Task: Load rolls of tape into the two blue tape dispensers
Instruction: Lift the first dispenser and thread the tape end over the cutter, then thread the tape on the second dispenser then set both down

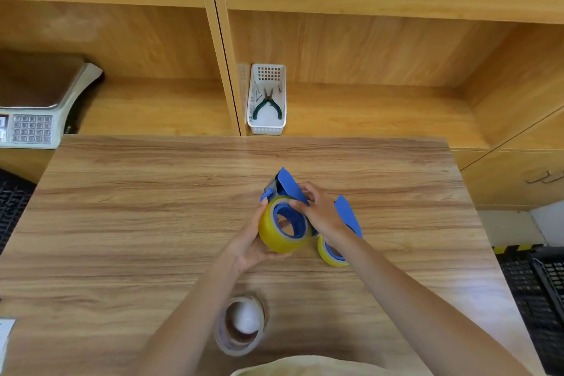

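Note:
A blue tape dispenser [287, 185] is held above the middle of the wooden table [152, 207], with a yellowish tape roll [270, 235] seated on its blue hub. My left hand [251, 241] cups that roll from the left and below. My right hand [320, 210] grips the dispenser's blue body from the right, thumb on the roll's rim. Just right of my hands a second blue dispenser [348, 214] rests on the table with its own yellowish roll [331, 252], partly hidden by my right wrist. A clear tape roll [241, 325] lies near the table's front edge.
A white plastic basket [253, 101] holding green-handled pliers [268, 104] stands on the shelf behind the table. A weighing scale [33, 119] with a keypad sits at the left. Black crates [543, 299] are on the floor at right.

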Demonstrator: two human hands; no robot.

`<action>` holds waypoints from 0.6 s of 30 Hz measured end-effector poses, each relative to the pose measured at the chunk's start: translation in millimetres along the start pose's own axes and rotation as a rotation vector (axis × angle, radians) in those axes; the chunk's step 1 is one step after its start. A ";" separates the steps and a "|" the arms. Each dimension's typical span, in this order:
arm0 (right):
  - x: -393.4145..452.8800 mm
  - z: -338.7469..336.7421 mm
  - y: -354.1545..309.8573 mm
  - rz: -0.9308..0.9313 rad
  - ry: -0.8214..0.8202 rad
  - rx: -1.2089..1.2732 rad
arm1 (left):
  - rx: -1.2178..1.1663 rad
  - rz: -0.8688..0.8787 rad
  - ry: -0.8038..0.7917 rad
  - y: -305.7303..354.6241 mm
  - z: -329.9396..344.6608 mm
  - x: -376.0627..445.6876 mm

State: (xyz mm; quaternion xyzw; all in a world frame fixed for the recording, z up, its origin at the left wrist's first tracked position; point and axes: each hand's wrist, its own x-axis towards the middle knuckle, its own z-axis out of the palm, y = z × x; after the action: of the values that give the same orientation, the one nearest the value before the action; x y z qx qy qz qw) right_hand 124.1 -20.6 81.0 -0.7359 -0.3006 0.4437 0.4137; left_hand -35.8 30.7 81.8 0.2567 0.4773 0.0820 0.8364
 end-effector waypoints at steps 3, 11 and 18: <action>12.4 2.5 11.5 -0.021 0.054 -0.179 | 0.245 0.131 0.211 -3.7 -6.1 16.0; 21.1 33.0 41.0 0.053 0.129 -0.476 | 1.143 0.564 0.377 -21.9 -33.0 45.5; 22.0 49.9 66.6 0.025 0.073 -0.440 | 1.499 0.564 0.370 -31.2 -47.5 60.3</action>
State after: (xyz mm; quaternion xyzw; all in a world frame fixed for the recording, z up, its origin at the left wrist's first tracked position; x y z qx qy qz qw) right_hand 93.5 -17.5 0.6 -0.8276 -0.3661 0.3456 0.2481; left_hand -47.1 43.7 0.8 0.8399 0.4531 -0.0105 0.2985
